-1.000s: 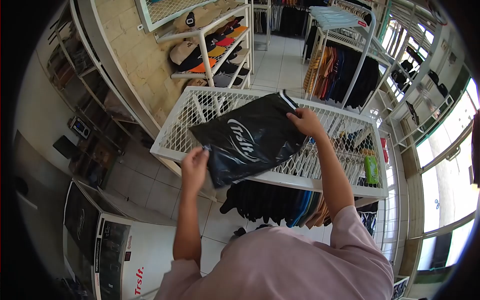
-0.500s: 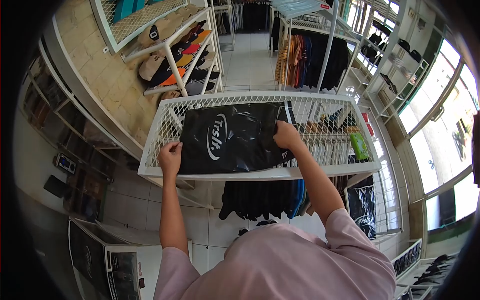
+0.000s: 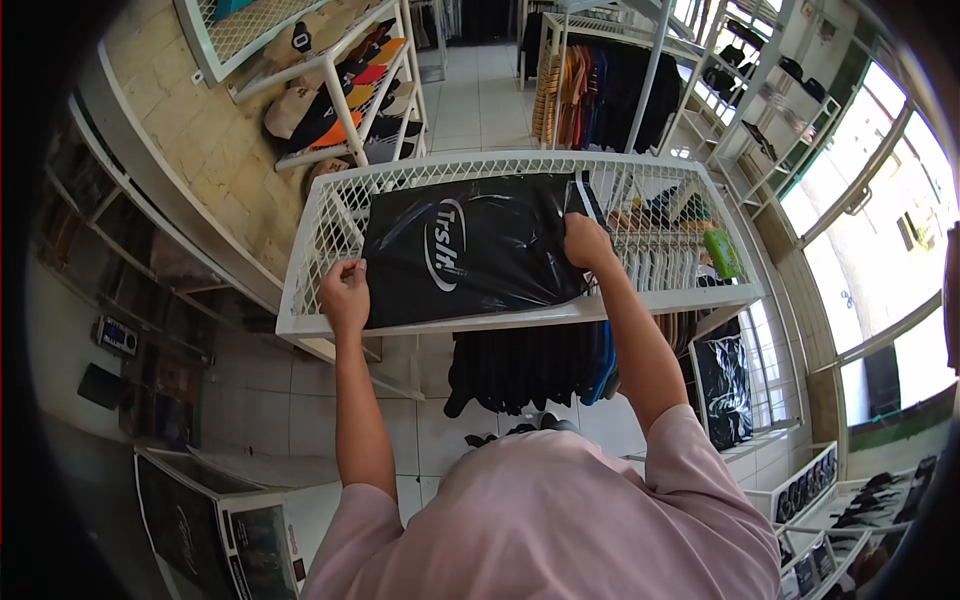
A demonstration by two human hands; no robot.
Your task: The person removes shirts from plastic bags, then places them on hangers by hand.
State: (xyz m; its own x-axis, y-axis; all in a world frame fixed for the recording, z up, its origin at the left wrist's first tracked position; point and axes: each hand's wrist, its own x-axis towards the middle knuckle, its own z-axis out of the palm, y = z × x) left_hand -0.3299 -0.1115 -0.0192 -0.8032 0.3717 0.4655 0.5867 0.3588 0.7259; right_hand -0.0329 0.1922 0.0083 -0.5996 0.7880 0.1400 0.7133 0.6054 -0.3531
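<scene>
straightened from its slant a second earlier atop one white mesh-topped rack (image 3: 690,299), one black plastic bag (image 3: 510,255) lay flat between one left hand (image 3: 345,293), pinching its left edge, and, apart from it, one right hand (image 3: 587,243), curled on its right side, grip unclear. one green packet (image 3: 720,253) sat rightward. garments (image 3: 530,365) hung below; caps (image 3: 290,110) lined shelves (image 3: 338,88) beyond.

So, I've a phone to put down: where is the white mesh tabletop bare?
Beyond the left hand, between the glossy black bag and left rim; also between the right hand and green packet. Crowded: the middle, where the bag lies.
</scene>
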